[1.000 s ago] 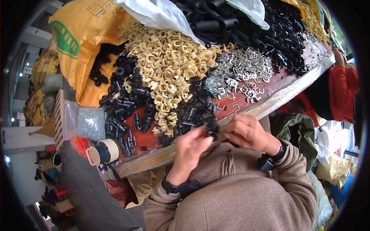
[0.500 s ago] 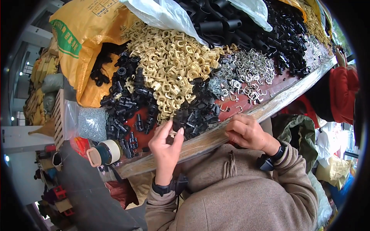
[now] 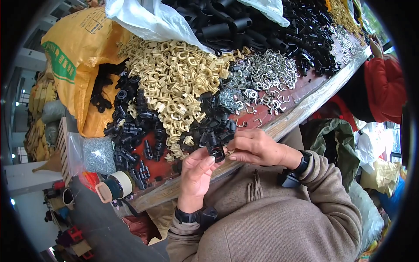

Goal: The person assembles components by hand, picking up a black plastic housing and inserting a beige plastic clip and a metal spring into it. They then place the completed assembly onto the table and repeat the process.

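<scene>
Between the thumb and fingers of my left hand (image 3: pixel 195 174) is a black plastic fitting (image 3: pixel 214 147), held over the table's front edge. My right hand (image 3: pixel 259 148) is closed in a pinch right beside the fitting; what its fingertips hold, if anything, is too small to make out. Just beyond both hands lies a heap of black plastic pieces (image 3: pixel 226 125). A large pile of beige plastic clips (image 3: pixel 174 83) spreads behind it. To the right of that are bent silvery metal clips (image 3: pixel 266 72), some scattered singly on the red tabletop (image 3: pixel 253 118).
The plastic-wrapped wooden edge (image 3: pixel 161 194) runs in front of me. At left stand a lidded cup (image 3: pixel 120 185), a bag of small metal parts (image 3: pixel 99 155) and a yellow sack (image 3: pixel 65 39). Black tubes (image 3: pixel 218 30) lie at the back. A person's red sleeve (image 3: pixel 384 87) shows at right.
My left hand, with no fitting visible in it before, now grips a black fitting and has drawn back toward me. My right hand has moved left to meet it. The view has shifted slightly.
</scene>
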The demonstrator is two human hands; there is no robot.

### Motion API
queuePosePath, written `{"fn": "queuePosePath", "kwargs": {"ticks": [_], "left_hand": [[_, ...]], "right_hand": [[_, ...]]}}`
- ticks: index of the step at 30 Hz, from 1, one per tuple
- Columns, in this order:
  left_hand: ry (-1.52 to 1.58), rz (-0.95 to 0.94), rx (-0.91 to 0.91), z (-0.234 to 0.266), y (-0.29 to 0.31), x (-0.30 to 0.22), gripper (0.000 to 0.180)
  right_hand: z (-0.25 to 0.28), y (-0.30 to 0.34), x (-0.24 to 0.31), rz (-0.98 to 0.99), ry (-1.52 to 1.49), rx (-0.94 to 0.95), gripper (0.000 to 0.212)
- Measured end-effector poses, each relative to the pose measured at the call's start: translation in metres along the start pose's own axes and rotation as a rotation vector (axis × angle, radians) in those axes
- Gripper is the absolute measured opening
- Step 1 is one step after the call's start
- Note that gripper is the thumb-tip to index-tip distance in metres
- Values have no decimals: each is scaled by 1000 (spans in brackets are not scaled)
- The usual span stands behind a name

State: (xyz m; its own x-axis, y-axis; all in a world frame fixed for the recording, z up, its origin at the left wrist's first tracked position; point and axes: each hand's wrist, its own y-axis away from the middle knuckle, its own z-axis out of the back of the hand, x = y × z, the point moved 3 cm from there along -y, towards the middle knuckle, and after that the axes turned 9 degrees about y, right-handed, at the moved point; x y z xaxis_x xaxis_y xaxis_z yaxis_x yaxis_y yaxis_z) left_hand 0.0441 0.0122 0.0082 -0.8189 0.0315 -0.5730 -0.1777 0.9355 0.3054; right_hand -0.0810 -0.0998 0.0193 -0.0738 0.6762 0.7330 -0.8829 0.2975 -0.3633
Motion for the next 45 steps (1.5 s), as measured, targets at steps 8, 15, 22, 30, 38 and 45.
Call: {"fn": "queuePosePath", "kwargs": {"ticks": [8,15,22,30,38,45], "left_hand": [[-53,2,-86,1,-1,9,31],[80,35,-45,3,0,19,32],[121,67,-36,4,2,24,34],[169,149,-7,2,2,27,30],[192,132,-33,7,4,23,27],[121,-91,-77,22,12,-10,22]], "right_hand": [[25,3,2,-106,-175,-55,14],[21,-9,15,-104,-193,-27,14],[15,-8,18,-165,-188,-11,13],[9,-6,11,-381,-375,-15,20],[8,-15,15,-461,-223,126,18],[-3,-24,-1,-69,196,-60,11]]}}
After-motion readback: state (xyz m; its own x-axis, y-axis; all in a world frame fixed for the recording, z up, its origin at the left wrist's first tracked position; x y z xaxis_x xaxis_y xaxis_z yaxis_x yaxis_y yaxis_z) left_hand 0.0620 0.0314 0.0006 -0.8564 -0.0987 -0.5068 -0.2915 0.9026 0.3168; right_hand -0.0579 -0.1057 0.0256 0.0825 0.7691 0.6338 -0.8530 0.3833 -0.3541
